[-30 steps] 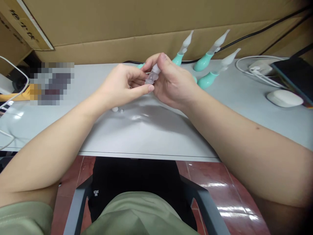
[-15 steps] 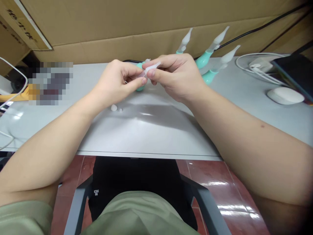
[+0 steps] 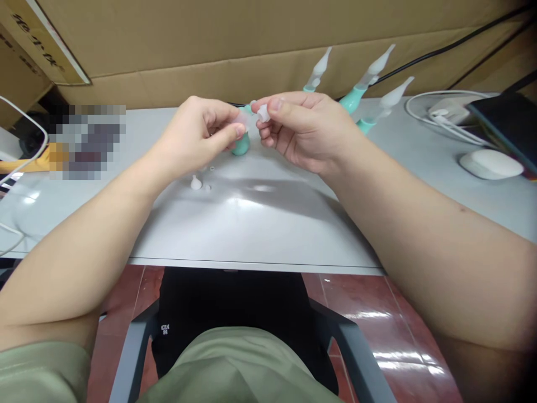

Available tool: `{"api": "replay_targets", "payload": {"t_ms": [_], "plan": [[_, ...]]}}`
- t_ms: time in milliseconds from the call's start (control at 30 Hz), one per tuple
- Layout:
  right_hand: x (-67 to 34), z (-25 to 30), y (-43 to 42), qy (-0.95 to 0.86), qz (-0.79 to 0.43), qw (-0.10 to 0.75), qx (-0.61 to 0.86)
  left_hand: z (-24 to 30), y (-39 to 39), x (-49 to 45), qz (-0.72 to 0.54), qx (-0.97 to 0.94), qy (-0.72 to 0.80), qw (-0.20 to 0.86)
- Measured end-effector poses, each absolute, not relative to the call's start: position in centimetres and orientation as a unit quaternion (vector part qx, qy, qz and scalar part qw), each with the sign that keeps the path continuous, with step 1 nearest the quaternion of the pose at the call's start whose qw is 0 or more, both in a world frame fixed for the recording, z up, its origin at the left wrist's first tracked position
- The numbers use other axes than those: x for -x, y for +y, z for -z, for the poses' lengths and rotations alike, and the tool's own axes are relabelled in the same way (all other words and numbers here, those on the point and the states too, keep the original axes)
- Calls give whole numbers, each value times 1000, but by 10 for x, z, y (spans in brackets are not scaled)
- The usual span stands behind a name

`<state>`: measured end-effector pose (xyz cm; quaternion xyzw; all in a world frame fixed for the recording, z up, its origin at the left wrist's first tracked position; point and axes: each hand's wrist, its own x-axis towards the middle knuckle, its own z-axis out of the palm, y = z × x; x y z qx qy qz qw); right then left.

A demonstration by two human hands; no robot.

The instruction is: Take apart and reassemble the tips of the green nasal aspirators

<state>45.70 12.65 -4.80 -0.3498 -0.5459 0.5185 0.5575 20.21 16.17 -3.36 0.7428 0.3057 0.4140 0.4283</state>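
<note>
A small translucent piece [image 3: 242, 118] is pinched between thumb and forefinger of the left hand [image 3: 201, 134], the other fingers curled loosely in; what it is exactly cannot be told. Below and just nearer than those fingers, two small white bits [image 3: 196, 182] lie on the grey table [image 3: 251, 224]. Directly behind the left fingertips a teal bulb [image 3: 242, 145] stands on the table. A clear nozzle tip [image 3: 263, 113] is gripped between thumb and forefinger of the right hand [image 3: 302, 131], a narrow gap being left between the two held pieces. Beyond the right knuckles, three teal bulbs with clear nozzles [image 3: 361, 89] lean near the cardboard. With such slight fingertip grips, either piece could be dropped, and the loose bits could be swept off by a forearm.
</note>
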Motion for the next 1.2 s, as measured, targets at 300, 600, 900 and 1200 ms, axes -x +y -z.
{"api": "replay_targets", "payload": {"t_ms": [300, 600, 900, 1200], "plan": [[-459, 42, 111, -754, -419, 323, 390, 24, 159, -200, -405, -763, 284, 416], [-457, 37, 107, -782, -367, 286, 414, 33, 167, -199, -373, -790, 235, 425], [-438, 49, 111, -646, -292, 595, 378, 28, 157, -211, -428, -741, 280, 435], [-423, 50, 103, -576, -363, 610, 406, 32, 154, -213, -420, -715, 321, 458]]}}
